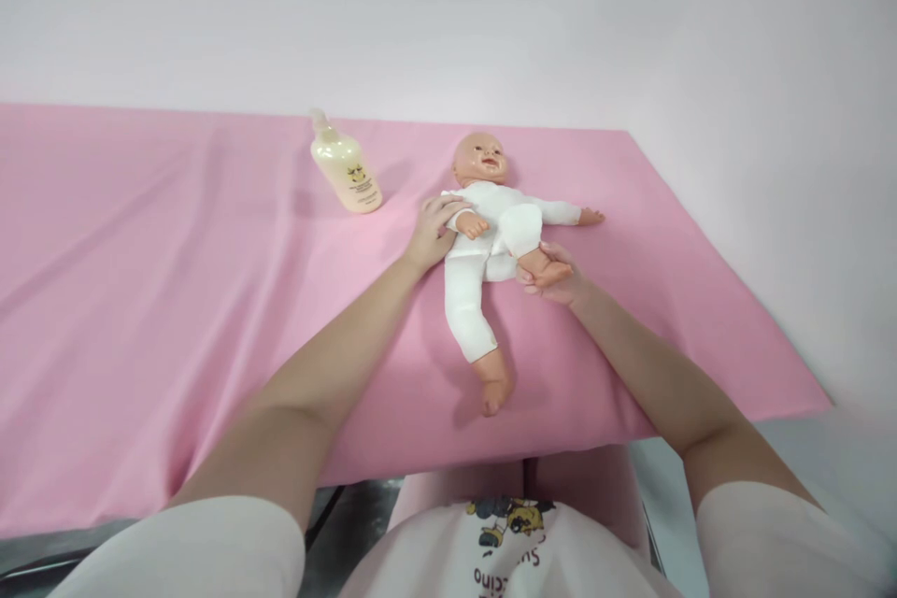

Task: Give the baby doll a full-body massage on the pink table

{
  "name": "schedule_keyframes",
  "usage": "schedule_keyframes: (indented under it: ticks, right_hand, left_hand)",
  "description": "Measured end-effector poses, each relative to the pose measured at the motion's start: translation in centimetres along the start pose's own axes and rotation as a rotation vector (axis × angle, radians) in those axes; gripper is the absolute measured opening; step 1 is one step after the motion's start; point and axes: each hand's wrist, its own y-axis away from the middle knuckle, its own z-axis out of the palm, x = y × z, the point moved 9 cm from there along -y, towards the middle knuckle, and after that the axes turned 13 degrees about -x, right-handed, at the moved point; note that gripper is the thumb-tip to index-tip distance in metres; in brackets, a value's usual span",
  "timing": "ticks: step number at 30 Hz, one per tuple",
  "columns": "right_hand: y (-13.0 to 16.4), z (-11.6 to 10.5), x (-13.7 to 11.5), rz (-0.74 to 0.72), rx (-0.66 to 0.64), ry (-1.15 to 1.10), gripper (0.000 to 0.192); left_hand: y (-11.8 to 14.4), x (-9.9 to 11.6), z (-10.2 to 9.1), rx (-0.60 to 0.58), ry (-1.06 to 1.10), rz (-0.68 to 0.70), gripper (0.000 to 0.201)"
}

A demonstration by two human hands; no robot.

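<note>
Under the right hand (553, 278), fingers curl around the doll's (491, 234) bent foot. Left hand (431, 234) rests flat and open on its arm. Beyond the left fingers, a bottle (346, 165) lies on the pink sheet (175, 280).

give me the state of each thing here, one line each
baby doll: on its back on the cloth, one leg bent up, the other straight
left hand: open, resting against the doll's side by its arm
right hand: fingers shut on the foot of the raised leg
lotion bottle: upright, cap on, apart from the doll
pink cloth: spread over the table, lightly creased
</note>
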Motion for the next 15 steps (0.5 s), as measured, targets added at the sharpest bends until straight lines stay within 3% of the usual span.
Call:
schedule_keyframes:
  ticks: [5,9,12,15]
  right_hand:
    - [0.0,-0.1,0.0,-0.009,0.000,0.009,0.035]
    - [-0.1,0.3,0.0,-0.019,-0.088,0.044,0.035]
    - [0.3,1.1,0.1,-0.018,-0.224,0.106,0.041]
    - [1.1,3.0,1.7,0.116,-0.475,0.143,0.063]
  left_hand:
    - [0.0,0.1,-0.3,0.028,0.040,0.032,0.039]
    - [0.0,-0.6,-0.4,0.066,0.129,0.015,0.037]
    - [0.3,-2.6,-0.5,0.192,0.324,-0.068,0.035]
    - [1.0,-5.8,-0.1,0.347,0.559,-0.207,0.034]
